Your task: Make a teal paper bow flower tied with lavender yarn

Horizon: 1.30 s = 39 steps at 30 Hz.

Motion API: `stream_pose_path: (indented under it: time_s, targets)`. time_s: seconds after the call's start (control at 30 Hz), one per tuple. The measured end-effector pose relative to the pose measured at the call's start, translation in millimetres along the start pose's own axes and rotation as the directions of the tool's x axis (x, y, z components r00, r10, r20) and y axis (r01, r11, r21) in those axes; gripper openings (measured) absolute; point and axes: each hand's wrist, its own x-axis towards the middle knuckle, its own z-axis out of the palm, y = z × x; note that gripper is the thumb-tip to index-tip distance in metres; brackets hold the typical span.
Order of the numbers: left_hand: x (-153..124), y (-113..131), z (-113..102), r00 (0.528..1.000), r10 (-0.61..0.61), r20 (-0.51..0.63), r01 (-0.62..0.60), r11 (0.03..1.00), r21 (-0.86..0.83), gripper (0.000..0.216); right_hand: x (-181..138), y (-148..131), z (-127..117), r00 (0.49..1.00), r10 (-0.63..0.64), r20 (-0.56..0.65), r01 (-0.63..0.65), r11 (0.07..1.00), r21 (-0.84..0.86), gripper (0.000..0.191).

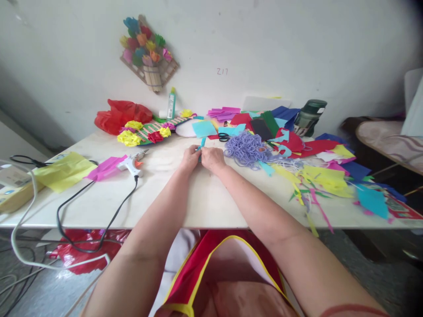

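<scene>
Both hands meet over the middle of the table, fingers closed round a narrow strip of blue paper (pixel 202 142). My left hand (pixel 191 158) grips it from the left side. Against it, my right hand (pixel 213 158) pinches the same strip, whose upper end sticks up between them. Most of the strip is hidden by the fingers. Just beyond the hands lie a light-blue paper sheet (pixel 204 129) and black-handled scissors (pixel 224 137). A tangled heap of purple yarn (pixel 246 147) is right of my right hand.
A white glue gun (pixel 131 165) with a black cord rests on the left, by yellow paper (pixel 66 171) and a power strip (pixel 20 196). Behind stand a decorated craft piece (pixel 148 133), a glue tube (pixel 171 104) and a dark bottle (pixel 309 118). Paper scraps (pixel 325 180) cover the right.
</scene>
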Motion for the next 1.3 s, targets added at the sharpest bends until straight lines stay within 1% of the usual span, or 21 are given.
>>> stream_pose_path:
  time_s: [0.2, 0.3, 0.37, 0.47, 0.57, 0.63, 0.67, 0.73, 0.8, 0.83, 0.9, 1.0, 1.07, 1.13, 1.23, 1.3]
  targets:
    - [-4, 7, 0, 0.991, -0.117, 0.07, 0.129, 0.971, -0.2, 0.015, -3, -1, -2, 1.0, 0.029, 0.01, -0.029, 0.999, 0.045, 0.035]
    - [-2, 10, 0, 0.984, -0.173, 0.047, 0.179, 0.93, -0.322, 0.008, -4, -1, -3, 1.0, 0.021, 0.01, -0.022, 0.998, 0.063, 0.038]
    - [0, 11, 0, 0.979, -0.201, 0.026, 0.195, 0.896, -0.398, 0.006, -5, 0, -3, 1.0, 0.012, 0.023, -0.013, 0.997, 0.081, 0.043]
    - [0, 11, -2, 0.983, -0.18, 0.024, 0.172, 0.885, -0.433, 0.015, -4, 2, -4, 0.999, -0.016, 0.051, 0.008, 0.989, 0.15, 0.051]
    - [-2, 12, -4, 0.989, -0.144, 0.025, 0.14, 0.887, -0.441, 0.027, -1, 7, -2, 0.997, -0.035, 0.069, 0.01, 0.942, 0.336, 0.049]
    - [-3, 12, -5, 0.991, -0.132, 0.034, 0.133, 0.883, -0.449, 0.032, 2, 11, 0, 0.996, -0.041, 0.083, -0.009, 0.848, 0.529, 0.045]
    - [-3, 11, -5, 0.992, -0.123, 0.04, 0.128, 0.884, -0.449, 0.034, 3, 14, 2, 0.995, -0.038, 0.097, -0.032, 0.776, 0.63, 0.044]
    - [-2, 11, -5, 0.993, -0.107, 0.051, 0.118, 0.893, -0.435, 0.035, 5, 17, 7, 0.992, -0.001, 0.129, -0.102, 0.604, 0.79, 0.042]
    - [-1, 9, -4, 0.993, -0.094, 0.066, 0.113, 0.904, -0.413, 0.033, 9, 21, 14, 0.989, 0.049, 0.139, -0.146, 0.453, 0.879, 0.039]
    - [-1, 9, -5, 0.993, -0.089, 0.08, 0.114, 0.908, -0.403, 0.032, 11, 22, 17, 0.988, 0.082, 0.132, -0.154, 0.402, 0.903, 0.037]
    - [0, 9, -5, 0.987, -0.085, 0.133, 0.13, 0.914, -0.383, 0.03, 15, 26, 23, 0.978, 0.18, 0.103, -0.163, 0.358, 0.92, 0.035]
    - [-1, 10, -7, 0.972, -0.097, 0.213, 0.167, 0.924, -0.343, 0.029, 22, 33, 28, 0.934, 0.35, 0.077, -0.21, 0.361, 0.908, 0.03]
    - [-3, 12, -7, 0.964, -0.095, 0.247, 0.173, 0.933, -0.315, 0.031, 23, 35, 28, 0.91, 0.403, 0.097, -0.241, 0.325, 0.914, 0.029]
    - [-4, 14, -7, 0.954, -0.071, 0.29, 0.16, 0.942, -0.295, 0.033, 21, 35, 25, 0.904, 0.396, 0.164, -0.269, 0.227, 0.936, 0.032]
    - [-7, 17, -6, 0.932, -0.022, 0.361, 0.132, 0.95, -0.282, 0.035, 16, 30, 19, 0.916, 0.292, 0.276, -0.305, 0.056, 0.951, 0.038]
    - [-9, 18, -5, 0.92, 0.0, 0.391, 0.118, 0.953, -0.279, 0.039, 13, 27, 15, 0.924, 0.234, 0.303, -0.309, -0.012, 0.951, 0.038]
